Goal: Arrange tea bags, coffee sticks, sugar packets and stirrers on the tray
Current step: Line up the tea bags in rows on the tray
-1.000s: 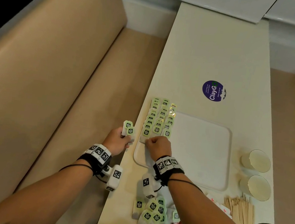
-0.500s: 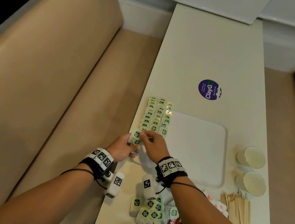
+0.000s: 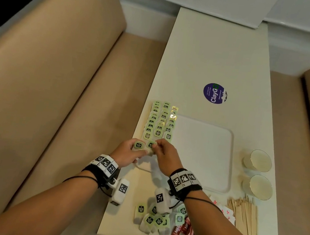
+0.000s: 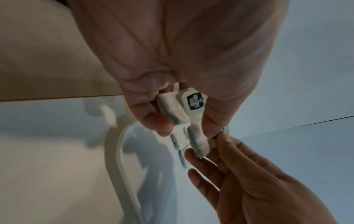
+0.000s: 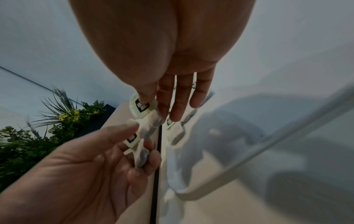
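A second ago the left hand (image 3: 126,152) hung off the table's left edge with two tea bags while the right hand (image 3: 164,157) pressed at the near end of the rows; now the two hands have met over the tray's (image 3: 204,152) near-left corner, and the right thumb and forefinger pinch the tag of one tea bag (image 3: 150,145) out of the left hand's small bundle. I judge this a hand-over, so one more bag should soon join the three rows of tea bags (image 3: 160,122) that lie along the tray's left side, at about 12 o'clock from the hands. The left fingers are curled around the other tea bag (image 3: 139,145). At 6 o'clock of the hands a loose pile of tea bags (image 3: 154,219) waits on the table, with red coffee sticks (image 3: 185,231) at its right, then sugar packets (image 3: 225,211) and wooden stirrers (image 3: 243,216) toward 4 o'clock, none of them on the tray yet, so much remains. The head view alone shows this layout and the two paper cups (image 3: 258,161) at 3 o'clock. The left wrist view shows what it cannot: the left fingers (image 4: 157,122) clamp the bags' white pouches, with one printed tag (image 4: 194,101) facing out. The right wrist view shows the right hand's other fingers (image 5: 180,106) held straight and spread.
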A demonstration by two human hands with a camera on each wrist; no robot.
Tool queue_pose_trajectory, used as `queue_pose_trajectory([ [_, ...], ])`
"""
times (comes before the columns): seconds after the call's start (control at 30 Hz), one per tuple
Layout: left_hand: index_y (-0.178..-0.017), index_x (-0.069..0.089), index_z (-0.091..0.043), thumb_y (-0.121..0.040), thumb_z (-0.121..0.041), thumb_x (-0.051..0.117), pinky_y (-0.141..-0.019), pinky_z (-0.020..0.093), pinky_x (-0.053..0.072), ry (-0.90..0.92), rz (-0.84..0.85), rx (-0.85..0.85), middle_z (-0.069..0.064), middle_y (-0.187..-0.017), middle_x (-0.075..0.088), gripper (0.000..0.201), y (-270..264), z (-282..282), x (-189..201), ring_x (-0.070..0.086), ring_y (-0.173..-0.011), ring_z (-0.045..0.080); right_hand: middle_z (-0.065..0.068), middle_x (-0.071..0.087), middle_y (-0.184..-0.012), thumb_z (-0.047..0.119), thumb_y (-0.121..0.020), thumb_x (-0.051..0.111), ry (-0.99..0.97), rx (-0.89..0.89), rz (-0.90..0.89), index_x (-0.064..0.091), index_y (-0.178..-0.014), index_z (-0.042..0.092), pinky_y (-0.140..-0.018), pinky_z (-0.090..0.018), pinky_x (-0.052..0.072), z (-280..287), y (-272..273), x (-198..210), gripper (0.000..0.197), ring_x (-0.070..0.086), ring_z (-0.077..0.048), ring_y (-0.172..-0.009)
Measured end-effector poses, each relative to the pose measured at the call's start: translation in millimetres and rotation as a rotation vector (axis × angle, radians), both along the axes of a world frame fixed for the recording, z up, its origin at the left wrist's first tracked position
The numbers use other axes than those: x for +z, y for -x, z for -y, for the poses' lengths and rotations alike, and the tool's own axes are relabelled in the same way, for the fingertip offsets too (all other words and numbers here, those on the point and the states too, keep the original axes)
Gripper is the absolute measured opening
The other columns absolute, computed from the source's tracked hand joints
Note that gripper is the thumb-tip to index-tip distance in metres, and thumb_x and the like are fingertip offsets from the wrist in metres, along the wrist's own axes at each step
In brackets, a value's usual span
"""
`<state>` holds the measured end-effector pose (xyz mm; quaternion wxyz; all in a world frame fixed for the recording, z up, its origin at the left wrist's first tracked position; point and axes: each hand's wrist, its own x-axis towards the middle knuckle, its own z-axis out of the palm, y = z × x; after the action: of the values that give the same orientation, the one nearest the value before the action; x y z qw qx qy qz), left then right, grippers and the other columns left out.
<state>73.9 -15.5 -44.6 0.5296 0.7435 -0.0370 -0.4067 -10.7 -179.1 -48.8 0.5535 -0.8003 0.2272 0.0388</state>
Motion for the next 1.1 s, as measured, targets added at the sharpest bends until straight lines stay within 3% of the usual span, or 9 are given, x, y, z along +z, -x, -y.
queue_pose_trajectory([
  [0.13, -0.103, 0.070, -0.014, -0.092, -0.017, 0.071, -0.059, 0.029, 0.052, -0.005, 0.058, -0.051, 0.013, -0.094, 0.073, 0.011, 1.6, 4.5, -1.4, 0.061, -0.074, 0.015, 0.004, 0.073, -0.084, 0.027, -0.102, 0.057, -0.023, -0.002, -0.003, 0.066, -0.098, 0.021, -0.084, -0.038, 0.056, -2.3, 6.6, -1.0, 0.011, 0.068, -0.014, -0.082],
  [0.23, -0.102, 0.070, -0.015, -0.093, -0.019, 0.071, -0.059, 0.028, 0.052, -0.006, 0.048, -0.036, 0.008, -0.091, 0.074, 0.009, -0.4, 5.1, -3.2, 0.064, -0.075, 0.014, 0.003, 0.074, -0.086, 0.034, -0.099, 0.061, -0.058, 0.011, -0.064, 0.068, -0.103, 0.022, -0.079, -0.031, 0.056, -0.4, 13.5, -2.0, 0.014, 0.068, -0.007, -0.079],
  [0.33, -0.097, 0.068, -0.014, -0.093, -0.015, 0.071, -0.057, 0.026, 0.051, 0.004, 0.022, -0.037, 0.005, -0.085, 0.072, 0.005, -1.9, 7.3, -5.2, 0.065, -0.075, 0.015, 0.003, 0.072, -0.080, 0.036, -0.100, 0.059, -0.032, 0.090, -0.139, 0.068, -0.092, 0.021, -0.072, -0.026, 0.050, 0.2, 18.3, -8.4, 0.020, 0.064, -0.007, -0.071],
  [0.47, -0.097, 0.069, -0.012, -0.094, -0.012, 0.069, -0.057, 0.023, 0.052, 0.004, 0.006, 0.017, 0.006, -0.083, 0.070, 0.002, -4.2, 10.3, -8.4, 0.063, -0.073, 0.017, 0.002, 0.070, -0.075, 0.033, -0.101, 0.058, 0.008, 0.037, -0.155, 0.068, -0.084, 0.018, -0.068, -0.023, 0.046, 1.1, 12.7, -12.2, 0.025, 0.061, -0.009, -0.067],
  [0.6, -0.096, 0.068, -0.008, -0.095, -0.007, 0.066, -0.059, 0.022, 0.055, -0.035, -0.043, 0.097, 0.014, -0.093, 0.070, 0.002, -9.2, 12.2, -13.0, 0.065, -0.075, 0.021, 0.002, 0.071, -0.074, 0.031, -0.100, 0.057, 0.076, -0.060, -0.213, 0.069, -0.077, 0.018, -0.074, -0.029, 0.050, 6.9, 1.2, -21.0, 0.030, 0.065, -0.016, -0.073],
  [0.73, -0.100, 0.067, -0.003, -0.097, -0.003, 0.060, -0.061, 0.022, 0.057, -0.051, -0.064, 0.088, 0.013, -0.095, 0.070, 0.008, -11.2, 14.3, -16.3, 0.066, -0.074, 0.021, -0.001, 0.074, -0.070, 0.025, -0.097, 0.058, 0.058, -0.104, -0.275, 0.073, -0.070, 0.009, -0.083, -0.034, 0.055, 9.0, -6.9, -28.3, 0.034, 0.069, -0.018, -0.075],
  [0.93, -0.104, 0.067, 0.000, -0.098, -0.003, 0.059, -0.063, 0.025, 0.057, -0.041, -0.063, 0.098, 0.014, -0.094, 0.069, 0.011, -12.9, 15.7, -20.1, 0.067, -0.073, 0.021, -0.005, 0.075, -0.068, 0.028, -0.096, 0.062, 0.051, -0.085, -0.351, 0.074, -0.068, 0.005, -0.075, -0.029, 0.054, 11.7, -14.8, -26.3, 0.039, 0.069, -0.020, -0.068],
  [1.1, -0.100, 0.067, -0.005, -0.098, -0.003, 0.058, -0.070, 0.030, 0.059, -0.032, -0.057, 0.085, 0.012, -0.093, 0.070, 0.010, -13.3, 14.0, -22.7, 0.069, -0.076, 0.020, -0.002, 0.073, -0.062, 0.035, -0.096, 0.063, 0.059, -0.107, -0.373, 0.073, -0.063, 0.006, -0.078, -0.034, 0.058, 13.3, -16.6, -29.8, 0.045, 0.072, -0.022, -0.068],
])
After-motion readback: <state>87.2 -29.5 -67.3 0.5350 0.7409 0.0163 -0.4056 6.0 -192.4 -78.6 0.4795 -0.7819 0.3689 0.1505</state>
